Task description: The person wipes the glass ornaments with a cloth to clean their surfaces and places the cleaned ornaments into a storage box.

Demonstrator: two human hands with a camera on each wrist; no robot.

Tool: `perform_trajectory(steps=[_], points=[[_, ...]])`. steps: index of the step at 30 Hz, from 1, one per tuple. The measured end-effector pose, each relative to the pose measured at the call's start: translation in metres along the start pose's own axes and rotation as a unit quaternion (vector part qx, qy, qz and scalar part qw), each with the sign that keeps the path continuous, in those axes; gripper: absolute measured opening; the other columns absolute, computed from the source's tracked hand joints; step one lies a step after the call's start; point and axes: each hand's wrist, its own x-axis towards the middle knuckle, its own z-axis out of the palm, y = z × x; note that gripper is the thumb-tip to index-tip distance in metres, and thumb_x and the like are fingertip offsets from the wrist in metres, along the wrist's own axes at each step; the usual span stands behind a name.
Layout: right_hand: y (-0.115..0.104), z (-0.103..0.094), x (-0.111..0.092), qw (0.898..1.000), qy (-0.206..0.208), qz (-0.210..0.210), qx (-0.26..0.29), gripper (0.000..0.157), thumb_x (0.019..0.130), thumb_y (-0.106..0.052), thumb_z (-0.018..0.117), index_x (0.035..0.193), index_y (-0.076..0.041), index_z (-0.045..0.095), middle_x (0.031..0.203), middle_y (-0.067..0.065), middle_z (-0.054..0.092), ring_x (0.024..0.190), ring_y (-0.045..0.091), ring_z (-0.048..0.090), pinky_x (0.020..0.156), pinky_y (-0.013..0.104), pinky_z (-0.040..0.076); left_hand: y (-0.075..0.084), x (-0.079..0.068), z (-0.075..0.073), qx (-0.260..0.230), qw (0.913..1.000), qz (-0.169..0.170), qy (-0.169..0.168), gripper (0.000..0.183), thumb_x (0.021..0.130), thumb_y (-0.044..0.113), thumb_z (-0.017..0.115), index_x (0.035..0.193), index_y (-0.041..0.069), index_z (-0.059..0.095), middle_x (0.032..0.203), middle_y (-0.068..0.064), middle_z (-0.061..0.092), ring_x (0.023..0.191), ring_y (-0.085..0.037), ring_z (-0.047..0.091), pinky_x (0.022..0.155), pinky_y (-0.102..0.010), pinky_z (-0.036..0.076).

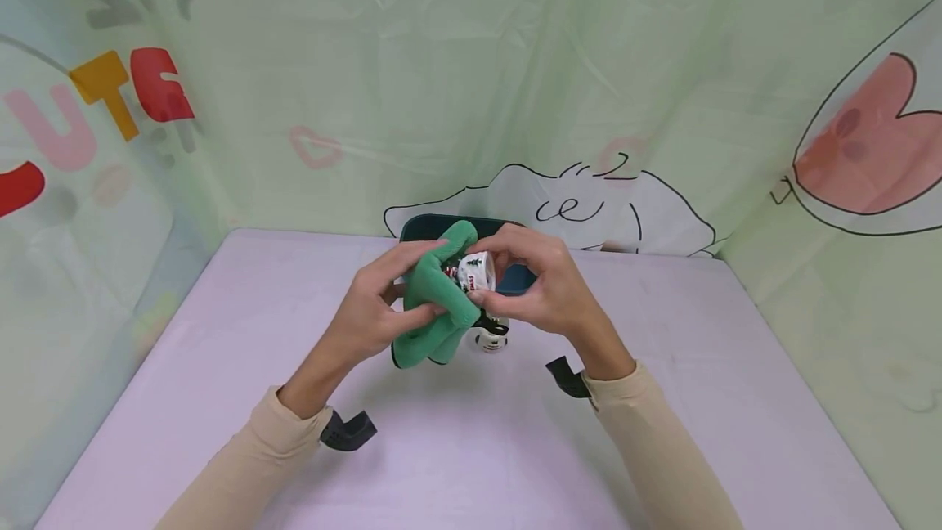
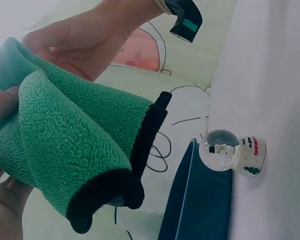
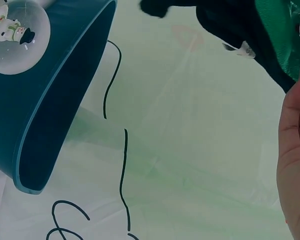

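Observation:
Above the table, my left hand (image 1: 362, 301) grips a green plush cloth (image 1: 436, 289) with a black border. My right hand (image 1: 546, 278) pinches the white base of a snow globe (image 1: 477, 271), tilted on its side. The cloth wraps around its glass part, which is mostly hidden. In the left wrist view the cloth (image 2: 85, 120) covers that globe. A second snow globe (image 2: 220, 150), with a snowman inside and a white printed base, stands upright on the table below the hands.
A dark teal bin (image 1: 423, 226) stands behind the hands, near the table's back edge; the second globe is just in front of it. The lilac tabletop (image 1: 648, 399) extends to both sides. A pale green printed curtain (image 1: 441, 88) closes off the back and sides.

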Motion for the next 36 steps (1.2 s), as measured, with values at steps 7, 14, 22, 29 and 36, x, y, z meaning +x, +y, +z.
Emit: perform_trajectory(steps=[7,14,22,29,36], points=[[-0.0008,0.0012,-0.0002,1.0,0.006,0.027,-0.004,0.021,0.077,-0.012,0.082,0.095,-0.01,0.07,0.072,-0.007,0.059,0.059,0.008,0.055,0.053,0.023,0.047,-0.0002,0.0002,0.0022,0.01,0.9997,0.02,-0.006,0.064,0.082,-0.009,0.079,0.141,0.001,0.056,0.14,-0.015,0.056,0.125,-0.026,0.057,0.088,-0.038,0.061],[-0.0021,0.0035,-0.0008,0.998,0.013,0.058,0.004,0.015,0.08,-0.006,0.079,0.088,-0.008,0.066,0.069,-0.004,0.057,0.056,0.011,0.055,0.05,0.022,0.047,-0.0017,-0.0005,0.0026,0.018,0.9995,0.026,-0.004,0.064,0.081,-0.009,0.08,0.14,0.001,0.057,0.139,-0.015,0.056,0.125,-0.027,0.057,0.089,-0.036,0.06],[-0.0016,0.0021,-0.0015,0.998,0.002,0.052,0.024,0.022,0.081,-0.007,0.083,0.098,-0.005,0.069,0.076,-0.003,0.063,0.063,0.012,0.058,0.057,0.024,0.053,-0.0029,-0.0002,0.001,-0.004,1.0,0.006,0.006,0.064,0.082,-0.01,0.078,0.141,0.001,0.057,0.139,-0.014,0.058,0.123,-0.024,0.058,0.088,-0.038,0.061],[0.0,0.0016,-0.002,0.999,-0.007,0.033,0.032,0.037,0.088,-0.035,0.081,0.105,-0.004,0.07,0.083,-0.001,0.067,0.067,0.012,0.062,0.061,0.025,0.056,0.0016,0.0,0.0009,-0.025,0.9996,-0.006,0.009,0.065,0.081,-0.013,0.077,0.142,-0.001,0.055,0.137,-0.016,0.058,0.119,-0.022,0.06,0.089,-0.038,0.06],[-0.0017,0.0008,-0.0009,0.999,-0.012,0.014,0.037,0.037,0.087,-0.032,0.083,0.111,-0.006,0.071,0.088,-0.002,0.067,0.072,0.011,0.063,0.066,0.028,0.059,0.0014,-0.0009,-0.0004,-0.029,0.9993,-0.016,0.015,0.066,0.082,-0.013,0.076,0.143,-0.002,0.053,0.136,-0.017,0.058,0.116,-0.021,0.062,0.09,-0.038,0.06]])
